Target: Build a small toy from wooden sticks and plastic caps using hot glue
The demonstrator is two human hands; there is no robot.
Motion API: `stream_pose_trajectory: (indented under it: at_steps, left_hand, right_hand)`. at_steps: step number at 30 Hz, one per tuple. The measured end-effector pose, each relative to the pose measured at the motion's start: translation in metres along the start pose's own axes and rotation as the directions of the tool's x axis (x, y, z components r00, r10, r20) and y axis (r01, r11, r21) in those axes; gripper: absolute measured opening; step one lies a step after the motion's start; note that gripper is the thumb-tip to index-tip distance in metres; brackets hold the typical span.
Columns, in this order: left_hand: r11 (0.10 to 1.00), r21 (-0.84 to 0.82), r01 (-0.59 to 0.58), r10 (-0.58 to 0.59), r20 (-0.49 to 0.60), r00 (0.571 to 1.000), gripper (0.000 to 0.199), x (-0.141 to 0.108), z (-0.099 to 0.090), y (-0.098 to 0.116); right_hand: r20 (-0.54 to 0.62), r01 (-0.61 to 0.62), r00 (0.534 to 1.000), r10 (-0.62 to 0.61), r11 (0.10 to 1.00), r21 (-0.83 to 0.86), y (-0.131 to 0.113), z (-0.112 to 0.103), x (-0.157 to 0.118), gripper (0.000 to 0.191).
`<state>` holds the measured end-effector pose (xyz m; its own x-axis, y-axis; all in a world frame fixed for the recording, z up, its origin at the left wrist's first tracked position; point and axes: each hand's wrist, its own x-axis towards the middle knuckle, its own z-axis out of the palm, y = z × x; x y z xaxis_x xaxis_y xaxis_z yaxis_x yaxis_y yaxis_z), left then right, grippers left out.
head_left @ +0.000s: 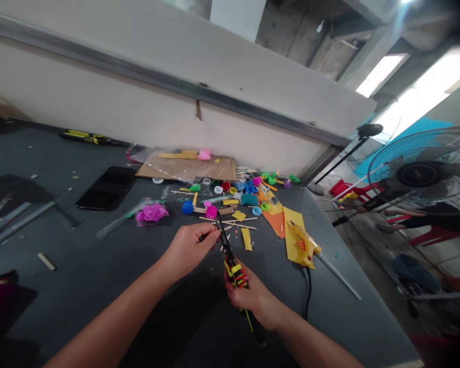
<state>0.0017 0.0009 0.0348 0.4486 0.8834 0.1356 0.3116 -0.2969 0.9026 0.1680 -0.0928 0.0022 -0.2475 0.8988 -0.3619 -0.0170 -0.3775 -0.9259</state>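
Note:
My right hand is shut around the yellow-and-red wrapped handles of a black-jawed pair of cutters, with the jaws pointing up and away from me. My left hand comes in from the left, its fingertips pinching a thin dark strip close to the jaws. The strip is too small to identify. Thin wooden sticks lie just beyond the jaws. To the right of my right hand, a yellow hot glue gun rests on yellow card.
The dark grey workbench holds a black phone, pink foam, plastic-covered cardboard and several colourful bottle caps. A black cord runs off the bench's near side. A floor fan and red stools stand beyond the right edge.

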Motion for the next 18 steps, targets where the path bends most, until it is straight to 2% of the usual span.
stream_pose_trajectory:
  at_steps: [7, 12, 18]
  left_hand:
    - [0.998, -0.044, 0.043, -0.043, -0.003, 0.999, 0.03, 0.0, 0.002, 0.003]
    - [0.992, -0.1, 0.074, -0.075, -0.009, 0.997, 0.031, -0.001, 0.003, 0.002]
    - [0.971, -0.185, 0.153, -0.15, 0.032, 0.988, 0.038, -0.004, 0.003, 0.005]
  right_hand:
    - [-0.048, 0.041, 0.998, -0.043, 0.999, -0.035, -0.012, 0.007, -0.004, 0.023]
    - [-0.061, 0.063, 0.996, -0.066, 0.996, -0.056, -0.008, 0.008, -0.002, 0.022]
    - [-0.071, 0.11, 0.991, -0.112, 0.993, -0.038, -0.016, 0.014, -0.006, 0.032]
